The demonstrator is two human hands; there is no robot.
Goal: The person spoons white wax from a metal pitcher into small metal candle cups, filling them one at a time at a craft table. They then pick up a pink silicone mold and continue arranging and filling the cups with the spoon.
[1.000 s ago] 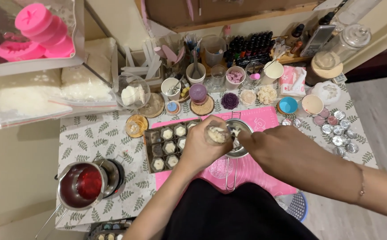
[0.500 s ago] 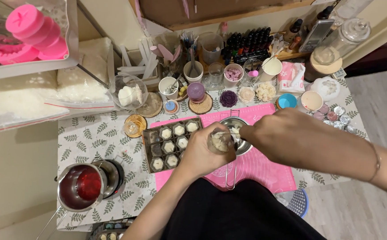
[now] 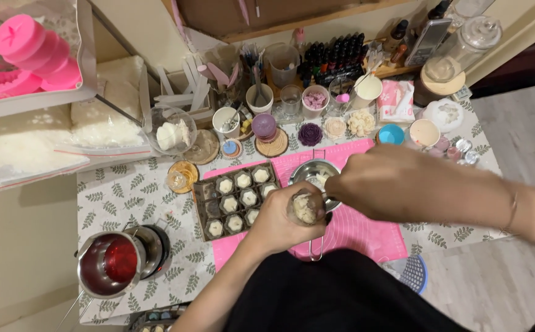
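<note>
My left hand (image 3: pixel 276 222) grips a small clear glass (image 3: pixel 305 208) that holds pale wax, just above the near edge of a pink mat (image 3: pixel 365 230). My right hand (image 3: pixel 381 183) is closed beside the glass's rim; what it pinches is hidden behind the fingers. Just behind both hands sits a steel pot (image 3: pixel 314 173) with pale wax inside, its handle pointing toward me. Left of the glass lies a dark mould tray (image 3: pixel 235 198) with several white flower-shaped pieces.
A red-lined steel pot (image 3: pixel 110 264) stands at the near left. Cups, jars, small bottles and flower candles crowd the back of the table. A glass bowl of white chunks (image 3: pixel 172 132) and bags of white wax (image 3: pixel 40 138) lie at left. A tall glass jar (image 3: pixel 445 61) stands far right.
Both hands have drawn slightly nearer to me with the glass. My right hand now covers more of the steel pot, and the tool seen in it earlier is hidden.
</note>
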